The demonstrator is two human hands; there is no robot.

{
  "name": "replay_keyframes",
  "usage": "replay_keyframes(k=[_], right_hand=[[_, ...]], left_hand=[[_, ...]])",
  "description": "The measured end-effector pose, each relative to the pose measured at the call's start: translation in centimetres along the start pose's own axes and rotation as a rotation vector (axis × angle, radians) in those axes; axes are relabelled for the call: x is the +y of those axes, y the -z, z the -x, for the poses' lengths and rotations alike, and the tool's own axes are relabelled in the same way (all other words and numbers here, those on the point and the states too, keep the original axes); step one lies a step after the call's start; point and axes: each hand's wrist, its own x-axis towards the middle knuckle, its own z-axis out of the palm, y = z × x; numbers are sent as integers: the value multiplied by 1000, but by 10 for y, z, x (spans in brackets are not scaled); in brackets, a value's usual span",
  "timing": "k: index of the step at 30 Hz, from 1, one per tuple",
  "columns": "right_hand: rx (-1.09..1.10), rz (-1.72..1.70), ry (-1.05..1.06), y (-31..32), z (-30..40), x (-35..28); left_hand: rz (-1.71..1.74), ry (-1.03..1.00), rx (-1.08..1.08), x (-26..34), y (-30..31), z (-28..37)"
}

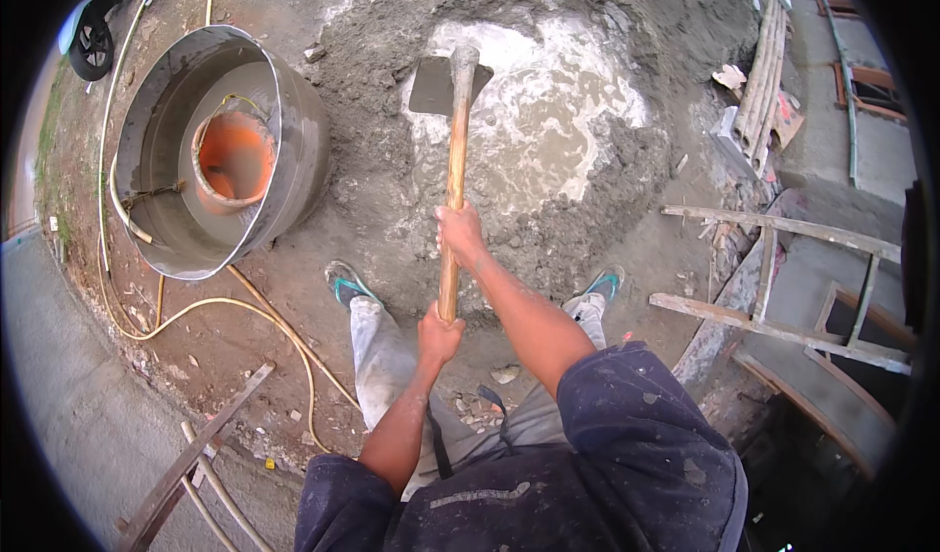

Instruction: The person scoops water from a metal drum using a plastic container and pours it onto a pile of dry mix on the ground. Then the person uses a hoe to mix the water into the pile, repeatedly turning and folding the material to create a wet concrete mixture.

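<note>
Both of my hands grip the wooden handle of a hoe (457, 152). My left hand (439, 335) is wrapped around the handle's near end, and my right hand (460, 235) holds it farther up. The hoe's flat metal blade (432, 86) is at the left side of a wet pool (543, 130) of grey water and whitish powder. A ring of damp grey mortar or sand mix (617, 178) surrounds this pool. My feet in flip-flops stand apart at its near edge.
On the left stands a large round tub (305, 141) of cloudy water, holding an orange bucket (235, 159). A yellowish hose (213, 302) winds over the ground. Wooden ladder-like frames (764, 273) lie at right, below stacked pipes (764, 75). Planks (198, 453) lie at lower left.
</note>
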Motion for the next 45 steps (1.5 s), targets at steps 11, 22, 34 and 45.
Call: replay_keyframes(k=[11,22,34,45], right_hand=[[-93,-21,-244,8,8,99],[-11,-320,-123,64,61,8],[27,-527,-349,86,126,90],[-159,565,-374,49,62,63]], left_hand=[[92,172,-58,-80,-27,41],[-211,-4,-92,5,-3,65],[-412,45,-257,-10,42,144],[-455,-36,-59,-42,68,56]])
